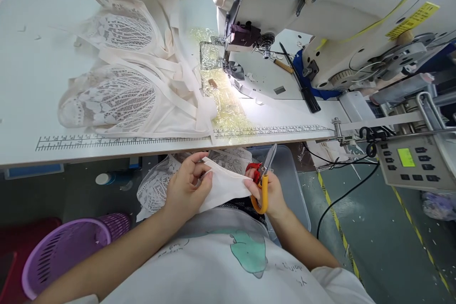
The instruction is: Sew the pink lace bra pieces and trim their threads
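White table point(42, 104) stretches across the far side, carrying a heap of lace pieces point(124, 71) on the left and a sewing machine point(320, 14) on the right. Near its edge, the left hand point(185, 190) pinches a cream cloth point(224, 185) between closed fingers. The right hand point(272, 194), just beside it, grips orange scissors point(262, 183), blades up and almost shut.

Single view, head-worn camera: looking forward and steeply down over the wearer's chest, sitting close above the lap, taking in the white worktop point(21, 118) edge ahead and the sewing machine point(338, 14) rising at upper right.
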`<state>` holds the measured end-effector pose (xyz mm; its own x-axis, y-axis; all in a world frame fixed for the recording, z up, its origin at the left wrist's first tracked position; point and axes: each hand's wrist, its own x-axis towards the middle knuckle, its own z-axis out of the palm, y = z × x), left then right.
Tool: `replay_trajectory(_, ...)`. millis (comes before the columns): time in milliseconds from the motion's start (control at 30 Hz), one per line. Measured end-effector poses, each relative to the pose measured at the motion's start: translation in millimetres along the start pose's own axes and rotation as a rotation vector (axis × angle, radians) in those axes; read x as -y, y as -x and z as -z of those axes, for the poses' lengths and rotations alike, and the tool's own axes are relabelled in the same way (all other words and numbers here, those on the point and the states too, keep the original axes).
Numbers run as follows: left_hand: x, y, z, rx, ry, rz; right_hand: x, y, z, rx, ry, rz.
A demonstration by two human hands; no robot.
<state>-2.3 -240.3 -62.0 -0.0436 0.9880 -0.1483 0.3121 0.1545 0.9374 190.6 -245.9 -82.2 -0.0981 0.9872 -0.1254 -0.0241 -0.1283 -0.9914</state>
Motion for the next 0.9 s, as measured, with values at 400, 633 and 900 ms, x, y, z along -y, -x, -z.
replay_trajectory(400,-6.1,-5.4,-0.5,0.132,0.410,0.182,-2.2,-1.3,-7.4,-0.115,0.014,0.046)
replay_trajectory(633,-7.4,-6.8,-2.2,0.121,0.395,0.168,-6.5,-0.9,-5.6,-0.098,-0.010,0.008)
replay_trajectory(900,-9.4,-8.6,-0.6,0.043,0.378,0.113,0.1,-1.7,-7.4,-0.023,-0.087,-0.051)
